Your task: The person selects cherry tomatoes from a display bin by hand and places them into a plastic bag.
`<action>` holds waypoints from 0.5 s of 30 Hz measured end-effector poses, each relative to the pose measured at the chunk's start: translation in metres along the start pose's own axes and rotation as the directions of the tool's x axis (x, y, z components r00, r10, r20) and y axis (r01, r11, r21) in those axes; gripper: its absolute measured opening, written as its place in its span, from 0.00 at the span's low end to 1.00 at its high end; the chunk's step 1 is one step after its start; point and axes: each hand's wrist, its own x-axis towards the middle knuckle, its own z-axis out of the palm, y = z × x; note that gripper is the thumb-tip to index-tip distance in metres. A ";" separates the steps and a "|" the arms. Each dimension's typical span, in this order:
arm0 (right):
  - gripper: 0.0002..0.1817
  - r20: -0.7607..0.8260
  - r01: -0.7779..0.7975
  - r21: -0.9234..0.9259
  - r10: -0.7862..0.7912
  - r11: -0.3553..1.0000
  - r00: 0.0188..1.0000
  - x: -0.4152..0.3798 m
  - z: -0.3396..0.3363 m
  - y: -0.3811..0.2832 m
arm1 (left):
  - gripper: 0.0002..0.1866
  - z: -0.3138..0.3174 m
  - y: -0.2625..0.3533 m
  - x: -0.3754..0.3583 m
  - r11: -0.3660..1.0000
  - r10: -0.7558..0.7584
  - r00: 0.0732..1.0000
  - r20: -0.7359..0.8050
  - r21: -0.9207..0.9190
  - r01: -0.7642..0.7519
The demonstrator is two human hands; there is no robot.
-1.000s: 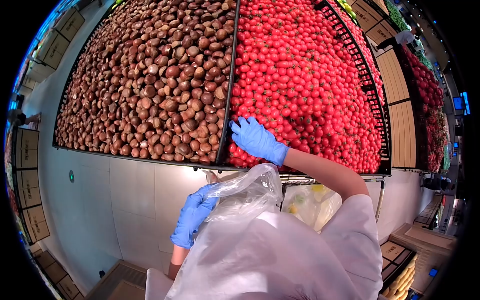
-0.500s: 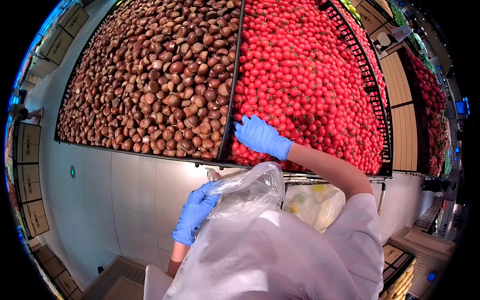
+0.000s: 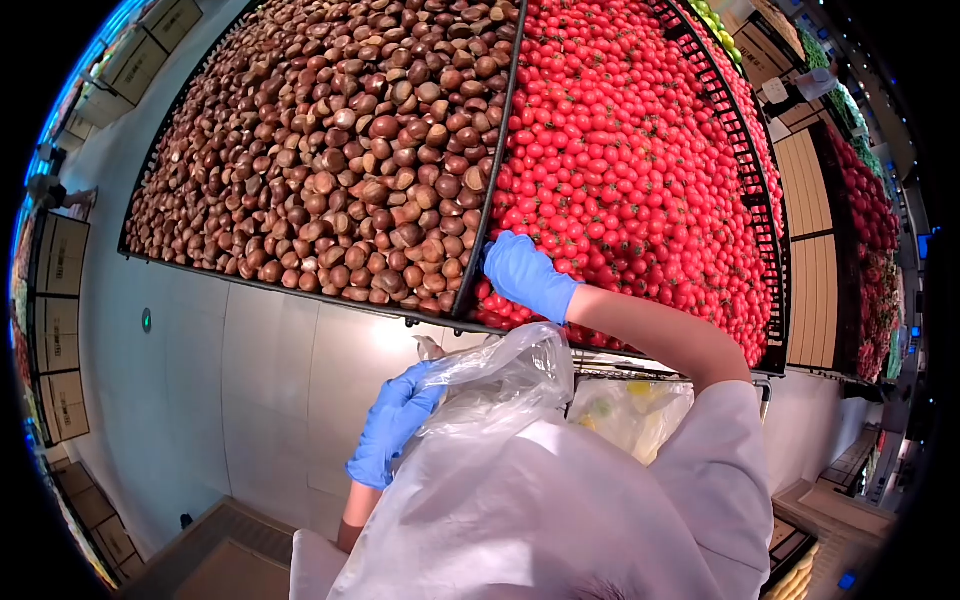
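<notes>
My left hand grips a clear plastic bag in front of my white top, while my right hand reaches down at the near left corner of a heap of small red tomatoes. Both wear blue gloves. Whether the right is open or closed on anything I cannot tell, its fingers curling down out of sight.

The tomatoes fill the right side of the display, green stems showing on many; brown chestnuts fill the left. A black divider runs between the two (my right hand is just beside it), and a slotted black rail borders the tomatoes on their far right.

The bag hangs loose and crumpled below the display's front edge, nearer my body than the tomatoes. To its right, below the same edge, sits more clear plastic with something yellow showing. Stacked cartons line the far left of the pale floor, and another person is in the background at upper right.
</notes>
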 end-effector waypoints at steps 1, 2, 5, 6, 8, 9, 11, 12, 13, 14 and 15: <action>0.04 0.028 0.014 0.018 -0.014 1.000 1.000 0.000 -0.003 0.002 | 0.15 -0.002 0.000 -0.001 1.000 -0.018 1.000 -0.001 0.007 0.018; 0.05 0.058 0.028 0.037 -0.030 0.999 0.998 -0.002 -0.005 0.004 | 0.16 -0.003 -0.001 -0.002 0.999 -0.038 0.999 -0.002 0.013 0.038; 0.06 0.032 0.078 0.044 -0.080 0.996 0.996 -0.010 -0.012 0.010 | 0.16 -0.006 -0.004 -0.004 1.000 -0.024 0.999 -0.023 -0.017 0.024; 0.06 0.043 0.110 0.035 -0.112 0.993 0.993 -0.013 -0.018 0.012 | 0.16 -0.006 -0.004 -0.005 0.999 -0.025 0.999 -0.023 -0.021 0.025; 0.06 0.024 0.104 -0.030 -0.104 0.994 0.994 -0.017 -0.019 0.017 | 0.15 -0.006 -0.005 -0.005 0.998 -0.014 0.999 -0.035 -0.060 0.012; 0.07 0.093 0.107 0.040 -0.110 0.993 0.990 -0.015 -0.018 0.022 | 0.15 -0.006 -0.004 -0.005 0.998 -0.016 0.999 -0.036 -0.063 0.013; 0.14 0.200 0.105 0.198 -0.145 0.975 0.969 -0.008 -0.010 0.027 | 0.16 -0.010 -0.002 -0.003 0.997 -0.080 0.997 0.000 0.010 0.080; 0.14 0.197 0.108 0.200 -0.148 0.974 0.969 -0.008 -0.016 0.031 | 0.16 -0.011 -0.002 -0.003 0.997 -0.081 0.997 -0.004 0.010 0.081; 0.13 0.262 0.202 0.100 -0.222 0.974 0.939 -0.008 -0.027 0.037 | 0.16 -0.012 -0.003 -0.002 0.998 -0.058 0.998 -0.005 0.034 0.058; 0.12 0.335 0.301 0.006 -0.285 0.954 0.898 -0.009 -0.033 0.042 | 0.16 -0.012 -0.004 -0.001 0.998 -0.036 0.999 -0.003 0.058 0.036; 0.13 0.319 0.265 0.099 -0.283 0.959 0.905 -0.011 -0.033 0.046 | 0.16 -0.013 -0.005 -0.001 0.998 -0.040 0.999 -0.005 0.057 0.040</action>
